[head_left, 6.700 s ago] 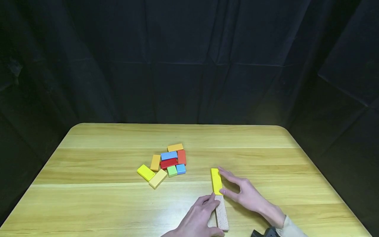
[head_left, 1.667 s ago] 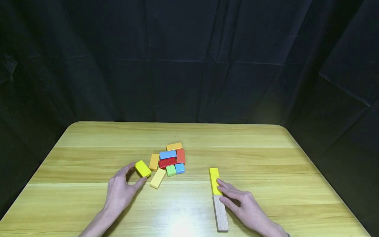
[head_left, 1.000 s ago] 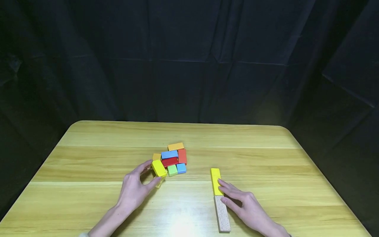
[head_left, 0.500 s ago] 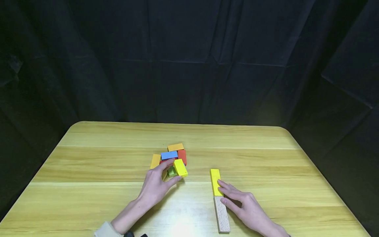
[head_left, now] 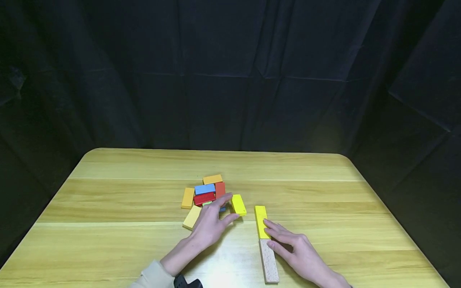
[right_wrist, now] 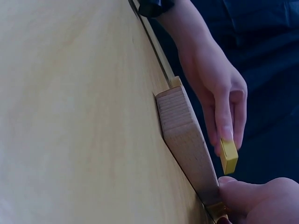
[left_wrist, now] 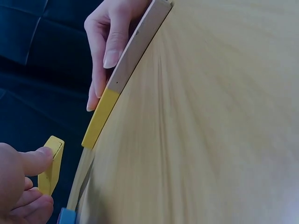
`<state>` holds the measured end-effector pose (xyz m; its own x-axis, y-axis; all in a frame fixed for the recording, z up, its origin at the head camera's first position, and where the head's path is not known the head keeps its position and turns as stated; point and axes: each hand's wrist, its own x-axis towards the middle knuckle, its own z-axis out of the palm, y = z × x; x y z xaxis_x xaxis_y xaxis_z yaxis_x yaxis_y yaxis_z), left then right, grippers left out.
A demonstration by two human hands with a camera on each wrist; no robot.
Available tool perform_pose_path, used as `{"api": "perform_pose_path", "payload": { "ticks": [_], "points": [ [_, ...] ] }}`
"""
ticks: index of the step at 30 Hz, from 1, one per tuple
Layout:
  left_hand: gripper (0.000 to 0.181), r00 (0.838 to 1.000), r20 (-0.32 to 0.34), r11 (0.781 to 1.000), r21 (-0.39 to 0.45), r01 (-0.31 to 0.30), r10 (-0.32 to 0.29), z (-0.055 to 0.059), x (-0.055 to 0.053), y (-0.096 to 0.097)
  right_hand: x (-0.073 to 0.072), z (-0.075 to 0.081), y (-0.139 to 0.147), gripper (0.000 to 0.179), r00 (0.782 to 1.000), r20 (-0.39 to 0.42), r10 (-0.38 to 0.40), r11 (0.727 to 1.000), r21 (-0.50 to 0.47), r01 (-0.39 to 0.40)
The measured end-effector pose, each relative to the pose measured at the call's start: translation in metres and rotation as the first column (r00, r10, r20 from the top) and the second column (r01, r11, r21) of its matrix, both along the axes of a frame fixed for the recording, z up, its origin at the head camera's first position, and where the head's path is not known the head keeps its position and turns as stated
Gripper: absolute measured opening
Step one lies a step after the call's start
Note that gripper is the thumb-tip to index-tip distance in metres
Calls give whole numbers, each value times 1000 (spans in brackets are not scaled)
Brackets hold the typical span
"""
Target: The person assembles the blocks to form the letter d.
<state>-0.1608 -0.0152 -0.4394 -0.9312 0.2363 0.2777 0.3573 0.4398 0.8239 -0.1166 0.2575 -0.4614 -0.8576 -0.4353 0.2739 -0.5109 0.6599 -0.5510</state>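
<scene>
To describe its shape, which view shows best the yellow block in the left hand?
The head view shows the yellow block best: its broad face is nearly uncovered. The left wrist view shows it narrow, partly behind the thumb; the right wrist view shows mainly one end, the rest mostly behind fingers.

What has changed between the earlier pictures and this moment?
The left hand moved off the speckled block, picked up the loose yellow block and carried it rightward, toward the other yellow block. The right hand slid slightly nearer the person. The speckled block and other yellow block stayed end to end.
</scene>
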Motion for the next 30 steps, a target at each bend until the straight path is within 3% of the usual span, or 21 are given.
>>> {"api": "perform_pose_path", "payload": {
  "ticks": [16, 30],
  "points": [
    [54, 999, 41, 1000, 10, 22, -22, -3, -15, 35, 1, 1, 0, 36, 1000, -29, 13, 1000, -18, -13],
    [50, 998, 42, 999, -8, -37, 37, -9, -32, 55, 0, 0, -1, 35, 998, -52, 18, 999, -31, -20]
  ]
}}
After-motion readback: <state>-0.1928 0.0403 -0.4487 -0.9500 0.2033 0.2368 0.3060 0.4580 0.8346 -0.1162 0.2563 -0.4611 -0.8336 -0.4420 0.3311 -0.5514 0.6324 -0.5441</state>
